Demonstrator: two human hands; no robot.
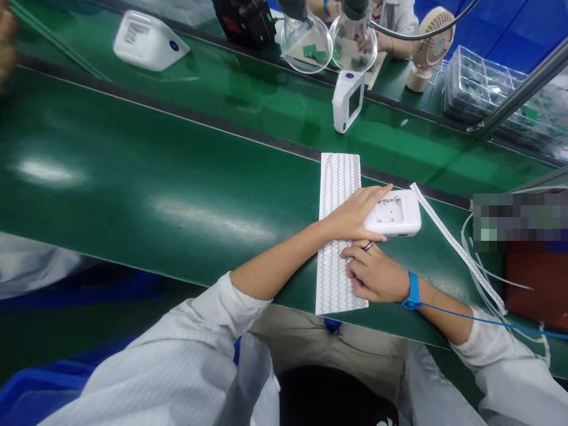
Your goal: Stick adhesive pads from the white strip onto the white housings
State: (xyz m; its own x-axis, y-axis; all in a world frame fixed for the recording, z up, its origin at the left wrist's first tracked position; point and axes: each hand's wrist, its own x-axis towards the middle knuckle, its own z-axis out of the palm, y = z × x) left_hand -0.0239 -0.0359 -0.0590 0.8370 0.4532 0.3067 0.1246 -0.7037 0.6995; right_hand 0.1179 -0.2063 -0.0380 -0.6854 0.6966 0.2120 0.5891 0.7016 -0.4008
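While your left hand (355, 216) lies flat, gripping the white casing (393, 214) near the bench's near edge, your right hand (377, 275), loosely curled and empty, presses the sticker sheet (337, 189); careless lifting could crease it.

A white device (148, 40) lies flat on the far lane of the green belt (133, 177), and another white device (348, 100) stands upright further along that lane. Behind it sit two clear bowls (305, 44) holding small green boards. A small beige fan (428, 44) stands to their right, just beside a stack of clear trays (479, 89). A loose white strip (457, 245) runs diagonally across the near lane.
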